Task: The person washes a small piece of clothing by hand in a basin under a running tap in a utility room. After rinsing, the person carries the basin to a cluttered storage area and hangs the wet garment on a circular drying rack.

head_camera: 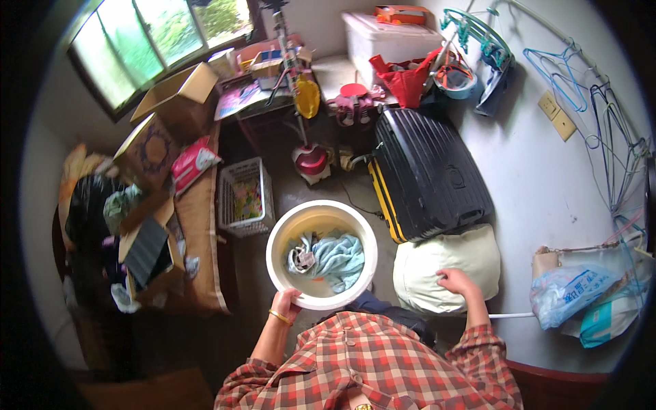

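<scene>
My left hand [287, 303] grips the near left rim of a white plastic basin [273, 233], its fingers partly hidden under the rim. Inside the basin lie a light blue towel [341, 256] and a bunched whitish and dark cloth [302, 258]. Over to the right, my right hand [456, 281] is at a pale cream fabric bundle [435, 256], fingertips at its top; the fingers are loosely curled and I cannot tell whether they pinch the fabric. The bundle sits against the near end of a black hard-shell suitcase [435, 169] with a yellow edge.
A white plastic basket [266, 205] stands on the floor left of the basin. Beyond are a stand with a red and white base [311, 161] and a table with boxes. Open cardboard boxes [148, 148] line the left; hangers [564, 72] and plastic bags [574, 294] hang at right.
</scene>
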